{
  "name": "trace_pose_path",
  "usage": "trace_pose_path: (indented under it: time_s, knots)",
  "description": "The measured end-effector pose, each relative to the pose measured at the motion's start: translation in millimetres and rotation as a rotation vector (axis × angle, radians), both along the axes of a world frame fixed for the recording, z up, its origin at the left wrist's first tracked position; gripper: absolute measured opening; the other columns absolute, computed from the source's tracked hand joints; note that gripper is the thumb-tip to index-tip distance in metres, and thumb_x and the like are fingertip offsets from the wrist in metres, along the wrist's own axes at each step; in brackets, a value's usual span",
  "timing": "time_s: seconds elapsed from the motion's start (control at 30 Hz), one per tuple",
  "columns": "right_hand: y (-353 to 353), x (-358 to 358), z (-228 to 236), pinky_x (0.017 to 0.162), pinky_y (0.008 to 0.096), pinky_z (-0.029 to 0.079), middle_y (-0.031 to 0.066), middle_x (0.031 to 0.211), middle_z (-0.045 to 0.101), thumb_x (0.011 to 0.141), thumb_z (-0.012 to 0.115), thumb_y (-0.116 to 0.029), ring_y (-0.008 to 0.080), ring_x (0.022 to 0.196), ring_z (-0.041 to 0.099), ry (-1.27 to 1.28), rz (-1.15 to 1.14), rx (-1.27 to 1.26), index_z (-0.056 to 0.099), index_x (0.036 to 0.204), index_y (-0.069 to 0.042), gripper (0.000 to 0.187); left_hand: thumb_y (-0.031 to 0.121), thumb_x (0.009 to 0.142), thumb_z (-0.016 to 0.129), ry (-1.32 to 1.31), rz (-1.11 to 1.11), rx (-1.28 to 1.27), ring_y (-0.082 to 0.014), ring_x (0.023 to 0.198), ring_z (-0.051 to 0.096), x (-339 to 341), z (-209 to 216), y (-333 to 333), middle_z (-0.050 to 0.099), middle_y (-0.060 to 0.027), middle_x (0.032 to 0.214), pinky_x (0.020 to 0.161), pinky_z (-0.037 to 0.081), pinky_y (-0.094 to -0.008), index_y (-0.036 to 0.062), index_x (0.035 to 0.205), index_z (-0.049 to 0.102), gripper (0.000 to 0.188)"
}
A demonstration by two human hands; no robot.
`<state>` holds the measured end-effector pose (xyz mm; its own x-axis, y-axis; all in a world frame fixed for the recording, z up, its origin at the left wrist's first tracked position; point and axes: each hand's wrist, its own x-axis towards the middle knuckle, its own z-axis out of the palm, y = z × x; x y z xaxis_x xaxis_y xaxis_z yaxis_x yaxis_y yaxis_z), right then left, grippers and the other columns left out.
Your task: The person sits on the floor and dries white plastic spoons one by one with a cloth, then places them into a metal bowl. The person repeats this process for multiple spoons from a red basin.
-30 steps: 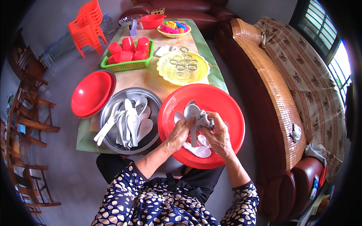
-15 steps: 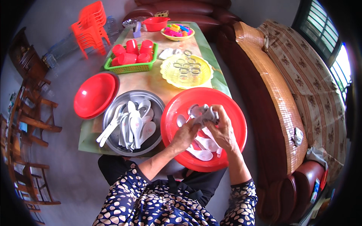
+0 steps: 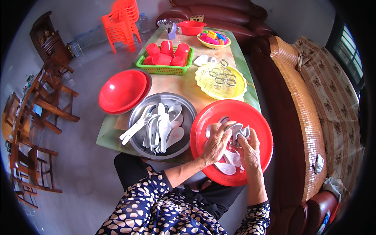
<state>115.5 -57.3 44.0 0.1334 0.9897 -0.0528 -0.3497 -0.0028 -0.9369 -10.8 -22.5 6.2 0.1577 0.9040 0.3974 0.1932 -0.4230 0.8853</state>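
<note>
Over the red basin (image 3: 256, 115), my left hand (image 3: 217, 144) is closed round a white soup spoon (image 3: 234, 127), its bowl pointing up toward the right. Against that spoon my right hand (image 3: 250, 152) pinches a crumpled grey cloth (image 3: 243, 133). Below the hands, more white spoons (image 3: 226, 169) lie in the basin, partly covered by my fingers. Left of it stands a grey metal basin (image 3: 187, 107) with a heap of white spoons (image 3: 164, 126), several handles resting over its left rim.
Behind the basins are red plastic bowls (image 3: 121, 90), a green basket (image 3: 164, 69) of red cups and a yellow scalloped tray (image 3: 203, 88) with clear ring-shaped items. Farther back sits a bowl of colourful blocks (image 3: 213, 39). A sofa (image 3: 290, 98) runs along the right; wooden chairs (image 3: 55, 105) stand left.
The whole view has shifted, so the table appears farther right. My hands have moved apart a little, and the spoon's bowl now shows between them beside the cloth.
</note>
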Motion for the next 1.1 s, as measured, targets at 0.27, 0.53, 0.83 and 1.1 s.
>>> trace_pose_path:
  time_s: [0.27, 0.53, 0.83, 1.1]
  knots:
    - [-5, -18, 1, 0.068, 0.025, 0.048, 0.0064, 0.089, 0.059, 0.083, 0.06, -0.005, 0.0108, 0.076, 0.058, -0.065, 0.077, -0.046, 0.047, 0.11, -0.003, 0.029, 0.037, 0.096, 0.035, -0.129, 0.053, -0.253, -0.0278, 0.105, 0.041, 12, 3, 7, 0.044, -0.0142, 0.107, 0.092, 0.032, -0.0417, 0.02, 0.123, 0.046, 0.034]
    - [-20, -19, -1, 0.064, 0.0263, 0.046, 0.0072, 0.081, 0.057, 0.073, 0.061, -0.002, 0.012, 0.071, 0.055, -0.663, 0.212, 0.045, 0.048, 0.1, -0.002, 0.031, 0.005, 0.086, 0.047, -0.198, 0.156, -0.022, -0.0308, 0.09, 0.053, -20, -1, 20, 0.052, -0.0173, 0.093, 0.076, 0.043, -0.0392, 0.004, 0.102, 0.052, 0.017]
    - [-20, -15, -3, 0.068, 0.025, 0.047, 0.0082, 0.084, 0.063, 0.078, 0.058, -0.002, 0.0113, 0.075, 0.058, -0.413, 0.137, -0.015, 0.048, 0.103, -0.002, 0.027, 0.012, 0.08, 0.055, 0.488, 0.37, -0.008, -0.0374, 0.08, 0.058, -167, 15, 26, 0.059, -0.021, 0.083, 0.068, 0.046, -0.0426, -0.0009, 0.09, 0.053, 0.016]
    - [-19, -16, -4, 0.066, 0.0246, 0.046, 0.0083, 0.083, 0.063, 0.078, 0.059, -0.003, 0.0117, 0.074, 0.057, -0.448, 0.133, -0.039, 0.05, 0.101, -0.001, 0.025, 0.02, 0.08, 0.06, 0.577, 0.354, 0.01, -0.0346, 0.08, 0.059, -175, 3, 19, 0.06, -0.0163, 0.085, 0.067, 0.046, -0.0417, 0.0048, 0.091, 0.057, 0.019]
